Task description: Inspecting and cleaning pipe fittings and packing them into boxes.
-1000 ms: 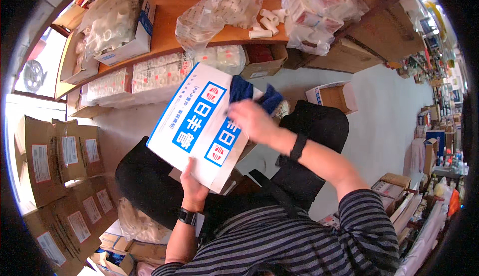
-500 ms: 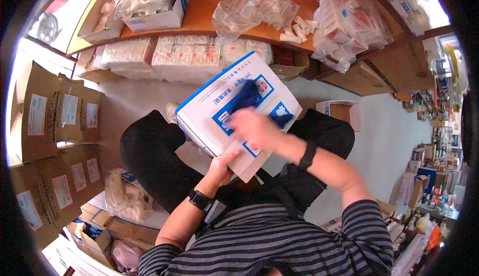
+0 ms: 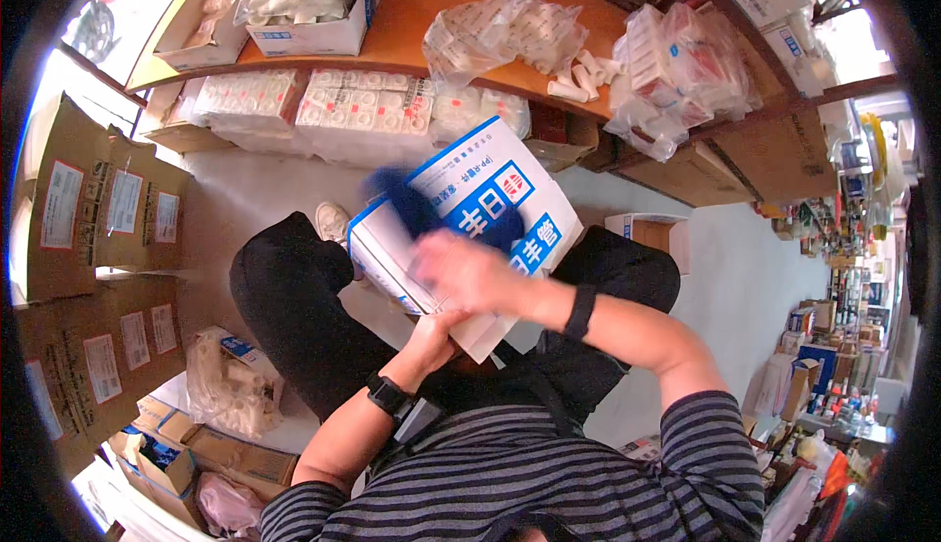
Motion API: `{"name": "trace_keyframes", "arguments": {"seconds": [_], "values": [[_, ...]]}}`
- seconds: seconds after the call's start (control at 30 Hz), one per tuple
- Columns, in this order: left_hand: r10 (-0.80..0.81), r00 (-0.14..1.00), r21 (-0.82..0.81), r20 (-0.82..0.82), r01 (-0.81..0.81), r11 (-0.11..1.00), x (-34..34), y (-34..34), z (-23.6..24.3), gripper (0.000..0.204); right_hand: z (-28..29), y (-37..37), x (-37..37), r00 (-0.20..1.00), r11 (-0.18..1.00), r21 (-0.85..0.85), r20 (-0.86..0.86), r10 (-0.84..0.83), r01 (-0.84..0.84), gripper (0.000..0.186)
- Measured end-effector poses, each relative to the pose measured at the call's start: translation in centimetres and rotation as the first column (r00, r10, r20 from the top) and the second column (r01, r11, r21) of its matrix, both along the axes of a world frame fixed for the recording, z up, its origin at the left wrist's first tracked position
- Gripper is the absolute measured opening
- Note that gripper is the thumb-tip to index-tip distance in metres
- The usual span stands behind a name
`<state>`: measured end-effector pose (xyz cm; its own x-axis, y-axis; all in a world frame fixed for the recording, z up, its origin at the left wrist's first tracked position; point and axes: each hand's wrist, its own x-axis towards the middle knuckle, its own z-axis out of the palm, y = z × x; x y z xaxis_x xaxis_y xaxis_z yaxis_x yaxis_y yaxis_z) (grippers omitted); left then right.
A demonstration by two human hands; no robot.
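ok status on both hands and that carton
Left hand holding white-and-blue carton at lower edge. Right hand blurred, holding navy cloth over it. Cloth covers part of carton.

Brown cardboard cartons (image 3: 91,223) standing at left, crumpled clear plastic bag (image 3: 490,32) lying on orange wooden shelf (image 3: 407,32), short white tubes (image 3: 592,68) lying alongside

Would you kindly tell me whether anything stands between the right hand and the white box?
Yes: the dark blue cloth held by the right hand lies partly between it and the white box; nothing else visible does.
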<state>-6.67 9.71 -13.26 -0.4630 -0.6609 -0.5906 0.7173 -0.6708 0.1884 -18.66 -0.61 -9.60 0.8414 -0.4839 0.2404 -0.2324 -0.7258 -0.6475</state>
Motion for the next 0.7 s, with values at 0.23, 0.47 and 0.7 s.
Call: {"name": "trace_keyframes", "arguments": {"seconds": [0.23, 0.47, 0.7], "values": [[-0.006, 0.996, 0.020, 0.084, 0.005, 1.000, 1.3, 0.4, 0.2, 0.043, -3.0, -7.9, -1.0, 0.956, 0.952, -0.097, -0.021, -0.294, 0.291, 0.032], [-0.057, 0.990, -0.046, 0.128, 0.064, 0.997, 0.5, -0.2, 0.4, 0.045, -3.1, -10.5, -4.5, 0.747, 0.775, -0.015, -0.255, -0.614, 0.632, 0.030], [-0.020, 0.996, -0.071, 0.090, 0.027, 0.997, 1.3, 0.3, -0.5, 0.038, 0.3, 0.6, 4.5, 0.988, 0.984, -0.116, 0.064, 0.144, -0.135, 0.024]]}}
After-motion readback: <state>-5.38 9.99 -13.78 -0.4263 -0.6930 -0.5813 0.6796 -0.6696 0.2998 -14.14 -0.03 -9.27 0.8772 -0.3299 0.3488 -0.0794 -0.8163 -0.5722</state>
